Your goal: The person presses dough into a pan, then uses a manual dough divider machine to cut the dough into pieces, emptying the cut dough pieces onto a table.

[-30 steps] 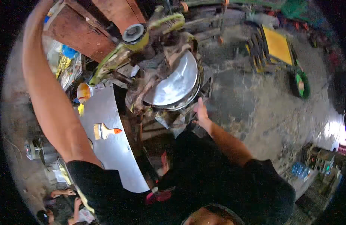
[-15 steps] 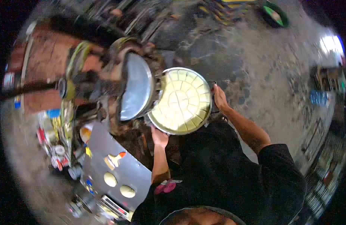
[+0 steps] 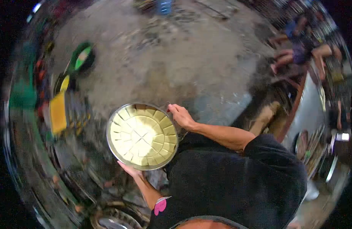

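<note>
While the right hand (image 3: pixel 181 117) curls round the handle (image 3: pixel 168 103) and the left hand (image 3: pixel 131 169), grip unclear, touches the pan (image 3: pixel 108 134), holding it level should steady the pieces (image 3: pixel 141 135).

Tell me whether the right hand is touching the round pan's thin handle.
Touching. The head view shows the right hand closed on the thin handle of the round pan, with part of it showing beyond the grip.

black shirt (image 3: pixel 233 179) | short sleeves (image 3: pixel 273 154) | pink rounded patch (image 3: pixel 160 206), darker markings, whitish edge
</note>
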Action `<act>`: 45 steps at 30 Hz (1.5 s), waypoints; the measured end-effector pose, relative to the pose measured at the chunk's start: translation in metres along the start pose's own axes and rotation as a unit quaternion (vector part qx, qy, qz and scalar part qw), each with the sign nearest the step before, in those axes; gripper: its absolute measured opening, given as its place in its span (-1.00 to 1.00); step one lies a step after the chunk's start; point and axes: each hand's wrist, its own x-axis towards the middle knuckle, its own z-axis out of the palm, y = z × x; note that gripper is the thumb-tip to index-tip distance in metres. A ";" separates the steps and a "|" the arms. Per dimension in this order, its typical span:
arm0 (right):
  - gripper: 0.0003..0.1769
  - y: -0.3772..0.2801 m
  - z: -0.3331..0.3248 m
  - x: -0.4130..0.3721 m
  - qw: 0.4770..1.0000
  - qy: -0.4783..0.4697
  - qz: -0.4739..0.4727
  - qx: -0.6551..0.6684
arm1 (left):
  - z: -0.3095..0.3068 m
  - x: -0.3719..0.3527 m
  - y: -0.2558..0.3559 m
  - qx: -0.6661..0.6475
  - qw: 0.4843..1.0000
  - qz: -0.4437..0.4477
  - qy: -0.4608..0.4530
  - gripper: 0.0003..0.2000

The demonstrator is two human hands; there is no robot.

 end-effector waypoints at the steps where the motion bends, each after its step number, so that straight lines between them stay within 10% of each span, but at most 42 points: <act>1: -0.44 -0.051 0.075 -0.052 1.000 0.009 0.014 -0.013 | -0.056 -0.001 0.076 0.001 1.000 -0.026 -0.006 -0.25; 8: -0.61 -0.150 0.046 -0.163 0.983 0.127 -0.007 0.136 | 0.017 0.008 0.111 -0.036 0.972 -0.123 -0.199 -0.26; 12: -0.81 -0.185 0.049 -0.219 0.926 0.003 -0.127 0.356 | 0.051 0.019 0.106 0.000 0.918 -0.133 -0.373 -0.28; 18: -0.80 -0.210 0.069 -0.176 0.877 0.052 -0.173 0.444 | 0.112 0.138 -0.002 0.173 0.818 -0.355 -0.419 -0.33; 19: -0.80 -0.216 0.065 -0.168 0.895 0.097 -0.172 0.401 | 0.146 0.134 -0.011 0.315 0.793 -0.263 -0.450 -0.36; 21: -0.80 -0.228 0.056 -0.165 0.913 0.170 -0.166 0.331 | 0.216 0.077 -0.007 0.396 0.721 -0.053 -0.566 -0.48; 25: -0.74 -0.237 -0.098 -0.134 0.885 0.364 -0.104 0.272 | 0.412 -0.083 -0.017 0.359 0.589 -0.058 -0.722 -0.52; 32: -0.78 -0.249 -0.221 -0.218 0.786 0.512 -0.204 0.280 | 0.516 -0.249 -0.077 0.227 0.412 0.014 -0.883 -0.34; 36: -0.72 -0.251 -0.322 -0.237 0.764 0.553 -0.205 0.264 | 0.582 -0.317 -0.165 0.172 0.380 0.134 -0.899 -0.34; 45: -0.71 -0.271 -0.514 -0.276 0.748 0.573 -0.217 0.255 | 0.721 -0.474 -0.233 0.179 0.398 -0.063 -0.898 -0.67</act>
